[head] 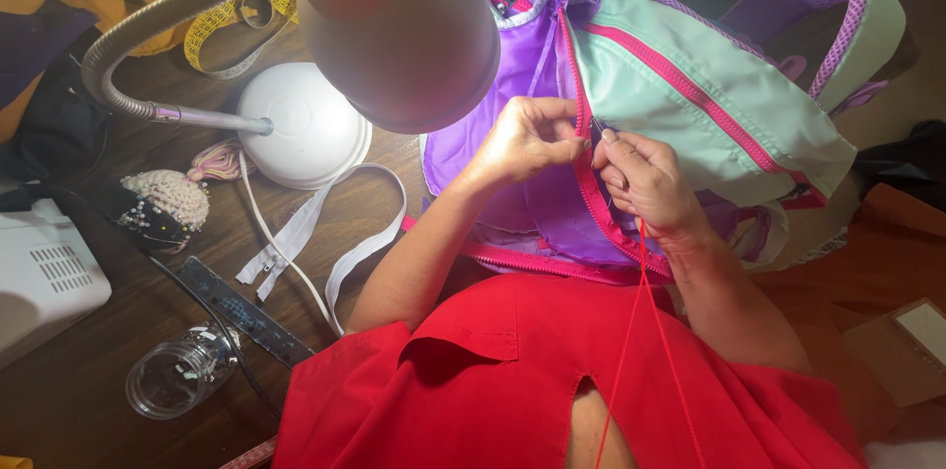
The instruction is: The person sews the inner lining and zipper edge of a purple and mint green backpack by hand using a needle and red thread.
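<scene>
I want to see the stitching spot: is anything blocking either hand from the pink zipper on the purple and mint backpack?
Nothing visible does: the left hand and right hand both rest directly on the pink zipper.

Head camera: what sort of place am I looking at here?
Most likely a sewing or mending table. A desk lamp lights a purple and mint backpack with a pink zipper, a yellow measuring tape lies on the wooden table, and a pincushion sits near a loose white zipper.
</scene>
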